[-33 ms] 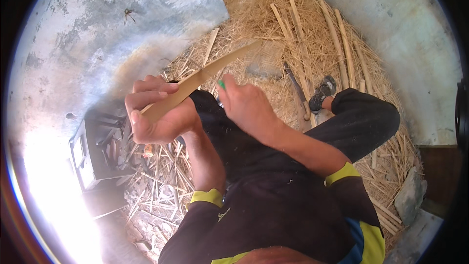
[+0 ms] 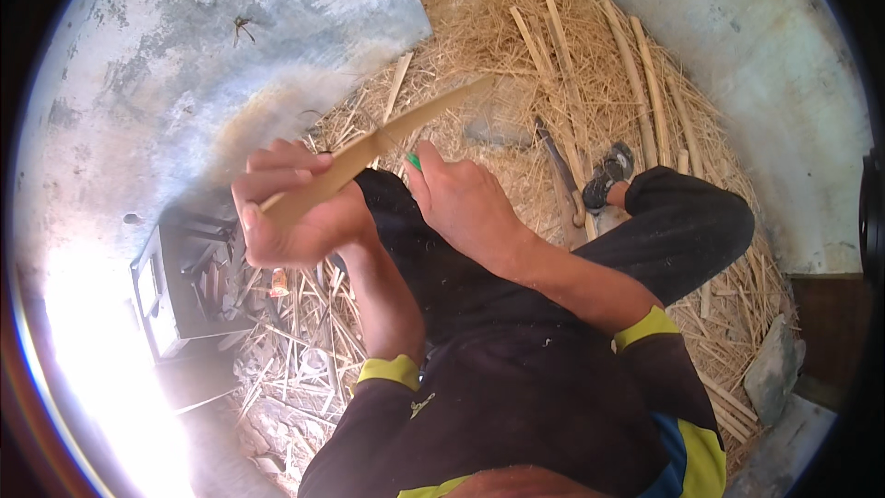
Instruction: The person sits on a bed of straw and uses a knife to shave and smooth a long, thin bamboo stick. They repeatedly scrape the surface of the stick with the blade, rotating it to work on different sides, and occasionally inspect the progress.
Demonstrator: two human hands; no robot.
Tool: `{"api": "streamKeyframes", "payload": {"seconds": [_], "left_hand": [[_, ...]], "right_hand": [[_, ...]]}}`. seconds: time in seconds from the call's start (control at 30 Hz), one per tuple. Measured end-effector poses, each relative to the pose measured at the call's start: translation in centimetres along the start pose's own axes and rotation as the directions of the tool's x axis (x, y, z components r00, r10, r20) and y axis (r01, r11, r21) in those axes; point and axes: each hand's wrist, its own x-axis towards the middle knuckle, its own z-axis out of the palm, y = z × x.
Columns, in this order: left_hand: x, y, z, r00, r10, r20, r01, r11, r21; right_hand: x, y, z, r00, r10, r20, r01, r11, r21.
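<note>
My left hand (image 2: 327,226) grips the near end of a long, flat, pale strip (image 2: 429,115) that looks like bamboo or wood. The strip slants up to the right, away from me, over my lap. Closed round a small tool with a green handle (image 2: 414,160), my right hand (image 2: 470,207) sits just right of the strip. Most of that tool is hidden by the fingers. A thin dark line crosses the strip beside it; whether this is the tool's blade I cannot tell.
Straw-like shavings (image 2: 479,0) and long split sticks (image 2: 650,83) cover the floor. A dark-bladed tool with a wooden handle (image 2: 560,166) lies beside my sandalled foot (image 2: 608,175). A grey metal frame (image 2: 175,295) stands left, a stone (image 2: 772,373) right. Pale walls surround me.
My right hand has moved slightly left with the green-handled tool, and more of the green shows. My left hand has shifted a little up and left, still gripping the strip.
</note>
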Motion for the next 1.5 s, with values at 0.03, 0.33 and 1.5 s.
{"api": "streamKeyframes", "payload": {"seconds": [0.03, 0.33, 1.5], "left_hand": [[-0.4, 0.0, -0.1, 1.000, -0.013, 0.017, 0.013, 1.000, 0.005], [-0.3, -0.1, -0.6, 0.998, 0.032, 0.059, -0.033, 0.999, 0.019], [-0.1, 0.4, -0.5, 0.991, -0.052, 0.122, 0.062, 0.995, -0.080]], "right_hand": [[-0.3, -0.3, -0.3, 1.000, 0.002, 0.007, -0.002, 1.000, 0.019], [-0.2, 1.0, 0.1, 1.000, 0.026, -0.009, -0.026, 0.999, 0.034], [2.9, 5.9, 1.7, 0.997, 0.049, 0.062, -0.047, 0.998, -0.032]]}}
